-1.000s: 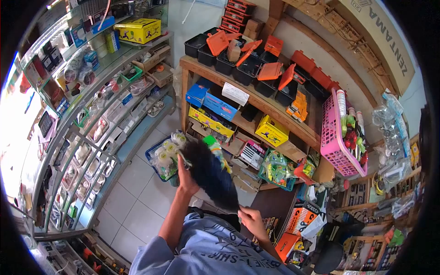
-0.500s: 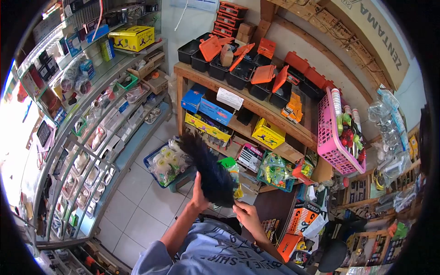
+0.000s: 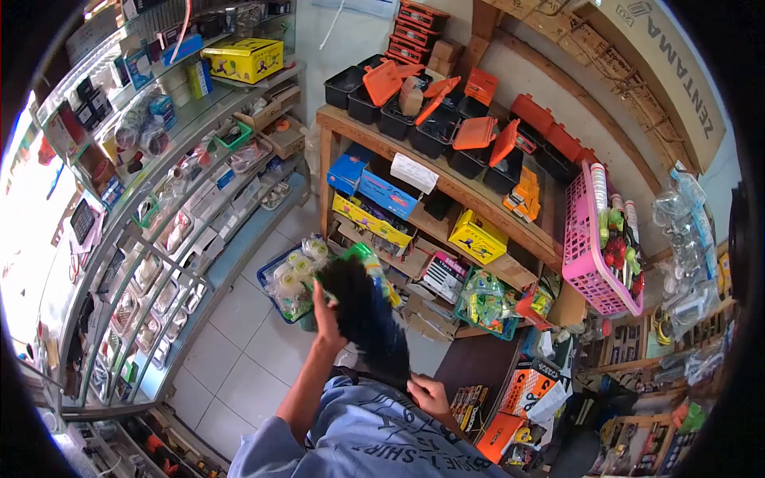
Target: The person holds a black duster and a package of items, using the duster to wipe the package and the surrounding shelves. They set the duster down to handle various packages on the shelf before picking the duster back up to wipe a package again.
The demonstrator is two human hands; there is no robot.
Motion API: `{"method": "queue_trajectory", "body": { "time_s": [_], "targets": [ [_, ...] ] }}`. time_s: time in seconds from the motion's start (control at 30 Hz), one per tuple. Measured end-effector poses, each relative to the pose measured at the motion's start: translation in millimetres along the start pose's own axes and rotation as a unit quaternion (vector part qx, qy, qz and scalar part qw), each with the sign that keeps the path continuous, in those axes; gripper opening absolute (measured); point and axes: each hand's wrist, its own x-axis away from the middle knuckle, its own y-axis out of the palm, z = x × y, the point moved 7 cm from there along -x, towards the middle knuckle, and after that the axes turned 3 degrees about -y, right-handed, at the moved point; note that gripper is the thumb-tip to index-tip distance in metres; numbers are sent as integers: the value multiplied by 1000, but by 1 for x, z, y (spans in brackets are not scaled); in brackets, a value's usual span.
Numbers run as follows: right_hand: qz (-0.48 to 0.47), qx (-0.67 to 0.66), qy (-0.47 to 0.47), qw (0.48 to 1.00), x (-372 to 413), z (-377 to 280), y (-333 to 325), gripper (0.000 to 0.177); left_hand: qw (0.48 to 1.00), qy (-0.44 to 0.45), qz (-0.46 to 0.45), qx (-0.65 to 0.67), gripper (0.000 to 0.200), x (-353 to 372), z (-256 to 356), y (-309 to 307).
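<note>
Cluttered shop shelves point(image 3: 446, 185) behind a shaggy black duster point(image 3: 368, 323), left hand point(image 3: 323, 316) and right hand point(image 3: 430, 396) seemingly tight around it.

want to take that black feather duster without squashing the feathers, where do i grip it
Grip the narrow lower end of the black feather duster, by the right hand, coming from below on the body side. It tilts, bushy head up toward the shelves, and tapers downward, so the firm stem, hidden, is likely there. The left hand rests on the soft plume, a poorer spot.
</note>
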Motion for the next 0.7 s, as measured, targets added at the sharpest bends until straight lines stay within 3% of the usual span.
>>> {"method": "queue_trajectory", "body": {
  "time_s": [0.13,0.27,0.37,0.43,0.5,0.53,0.6,0.67,0.7],
  "targets": [
    [50,-67,78,993,-25,-40,8,26,997,0,53,-60,84,-3,-46,-6],
    [67,-114,92,987,-30,-31,14,24,997,7,47,-60,84,0,-35,22],
    [34,-106,101,989,-10,-1,10,21,990,90,49,-92,84,1,9,34],
    [-59,46,-43,996,4,15,1,30,994,108,-17,-15,85,0,35,23],
    [-67,22,3,998,12,20,-8,28,990,126,9,-63,83,0,45,11],
    [-68,-3,52,996,15,24,-10,27,990,106,39,-84,84,5,41,14],
    [-49,-16,63,997,9,24,-9,27,989,83,66,-105,84,4,29,13],
    [-23,-32,74,997,-2,15,-8,26,999,3,-23,-39,82,-2,-4,14],
    [-16,-39,74,996,-10,3,-7,25,999,-2,-24,-41,82,-3,-19,12]
  ]
}}
